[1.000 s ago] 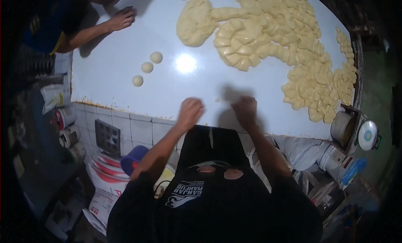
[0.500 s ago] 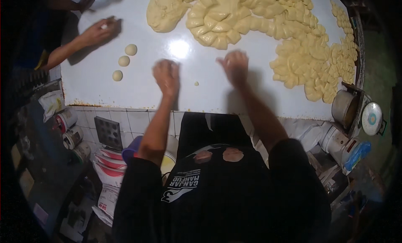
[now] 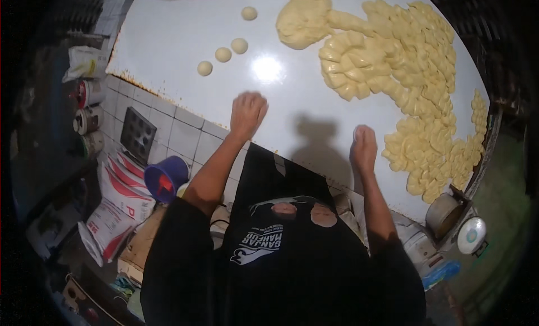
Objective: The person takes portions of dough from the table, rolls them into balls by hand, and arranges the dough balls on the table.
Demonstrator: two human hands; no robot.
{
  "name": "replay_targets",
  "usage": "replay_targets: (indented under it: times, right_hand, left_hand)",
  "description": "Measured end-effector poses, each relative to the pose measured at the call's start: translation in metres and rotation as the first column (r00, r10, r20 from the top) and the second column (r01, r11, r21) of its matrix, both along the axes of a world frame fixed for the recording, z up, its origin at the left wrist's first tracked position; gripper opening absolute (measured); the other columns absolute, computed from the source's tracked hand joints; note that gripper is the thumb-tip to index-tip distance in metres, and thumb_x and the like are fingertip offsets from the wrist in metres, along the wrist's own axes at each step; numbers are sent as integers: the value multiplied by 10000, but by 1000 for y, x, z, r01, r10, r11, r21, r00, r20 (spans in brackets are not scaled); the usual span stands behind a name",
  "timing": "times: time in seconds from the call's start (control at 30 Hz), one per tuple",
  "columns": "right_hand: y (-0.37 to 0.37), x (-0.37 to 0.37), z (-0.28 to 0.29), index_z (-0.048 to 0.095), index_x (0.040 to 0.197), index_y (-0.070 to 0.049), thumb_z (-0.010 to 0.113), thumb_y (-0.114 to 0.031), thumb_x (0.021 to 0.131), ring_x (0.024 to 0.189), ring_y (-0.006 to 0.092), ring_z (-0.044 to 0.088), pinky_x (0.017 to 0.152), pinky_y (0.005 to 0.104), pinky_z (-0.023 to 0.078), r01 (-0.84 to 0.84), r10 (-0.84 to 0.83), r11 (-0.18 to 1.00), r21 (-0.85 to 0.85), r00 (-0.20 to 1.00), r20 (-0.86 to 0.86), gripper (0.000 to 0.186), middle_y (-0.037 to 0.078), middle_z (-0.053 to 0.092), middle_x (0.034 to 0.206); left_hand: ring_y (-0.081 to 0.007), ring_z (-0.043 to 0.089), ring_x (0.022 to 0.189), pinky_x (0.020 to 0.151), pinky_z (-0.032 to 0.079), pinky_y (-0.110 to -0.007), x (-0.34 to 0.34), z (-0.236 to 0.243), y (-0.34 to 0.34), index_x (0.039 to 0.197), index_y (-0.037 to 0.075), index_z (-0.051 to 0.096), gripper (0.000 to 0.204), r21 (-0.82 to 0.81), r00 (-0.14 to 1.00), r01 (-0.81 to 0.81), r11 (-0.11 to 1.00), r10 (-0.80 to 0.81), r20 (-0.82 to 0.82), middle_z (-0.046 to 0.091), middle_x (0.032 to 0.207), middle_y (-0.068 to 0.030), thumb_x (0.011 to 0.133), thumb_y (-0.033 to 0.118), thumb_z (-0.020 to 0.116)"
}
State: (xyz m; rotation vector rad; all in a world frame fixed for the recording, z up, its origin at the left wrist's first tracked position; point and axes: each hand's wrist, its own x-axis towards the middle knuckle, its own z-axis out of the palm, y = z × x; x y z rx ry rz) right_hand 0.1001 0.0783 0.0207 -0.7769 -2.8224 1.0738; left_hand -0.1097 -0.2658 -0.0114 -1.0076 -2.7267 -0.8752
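Left hand (image 3: 249, 114) and right hand (image 3: 364, 149) had drawn back toward the white table's (image 3: 163, 34) near edge, both loosely curled; contents, if any, could not be told. Four dough balls (image 3: 223, 54) lay rounded at 10 to 12 o'clock from the left hand, whereas the yellow dough mass (image 3: 415, 51), judged most of the batch, remained unrounded, 11 to 4 o'clock from the right.

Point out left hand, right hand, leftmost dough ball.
Left hand (image 3: 246, 115): head view, back of hand.
Right hand (image 3: 365, 149): head view, middle of hand.
Leftmost dough ball (image 3: 205, 68): head view, middle of its top.
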Motion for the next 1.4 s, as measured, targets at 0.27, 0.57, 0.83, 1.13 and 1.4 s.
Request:
replay_targets:
  times: [0.27, 0.57, 0.83, 1.13, 1.4]
  right_hand:
    - [-124, -261, 125, 615, 1300, -39, 792, -112, 964, 1026, 178, 651, 864, 335, 546, -197, -76, 759, -621, 920, -384, 387, 101, 664, 1111]
    - [-158, -229, 73, 693, 1282, -84, 775, -385, 959, 1308, 319, 618, 1062, 453, 522, -482, 473, 873, 73, 800, -370, 449, 142, 648, 1368]
    - [209, -44, 76, 695, 1119, -40, 761, -149, 1017, 858, 105, 658, 818, 302, 559, 364, -462, 861, -356, 852, -248, 163, 55, 729, 939]
    - [633, 99, 42, 635, 1181, 10, 827, -313, 912, 980, 367, 760, 901, 454, 591, 835, -790, 537, -122, 446, -420, 462, 184, 777, 993]
    - [756, 91, -13, 568, 1197, -32, 881, -341, 832, 1149, 441, 667, 969, 537, 546, 857, -796, 448, 255, 512, -322, 571, 231, 688, 1171]
  left_hand:
    - [-393, 603, 1251, 1066, 500, -498, 5, 3, -56, 1236, 26, 684, 305, 62, 959, 176, 982, -185, 216, 649, 1295, -179, 941, 104, 701]
    - [-442, 511, 1445, 1127, 453, -513, -201, 60, -93, 1415, 12, 660, 432, -505, 869, -484, 714, 324, -374, 582, 1548, -227, 1074, 277, 658]
    - [-335, 694, 1118, 951, 559, -418, -39, 158, 245, 1398, -31, 643, 414, 353, 957, 218, 910, -269, 104, 700, 1338, -203, 987, -15, 690]
    - [-272, 687, 915, 835, 564, -376, 75, 180, 668, 1337, 28, 664, 386, 418, 638, 626, 659, -740, 211, 704, 1153, -158, 974, 91, 780]
    - [-363, 713, 994, 882, 586, -492, 143, 52, 1028, 1459, 124, 542, 555, 129, 657, 738, 662, -749, 83, 662, 1265, -159, 953, 159, 768]
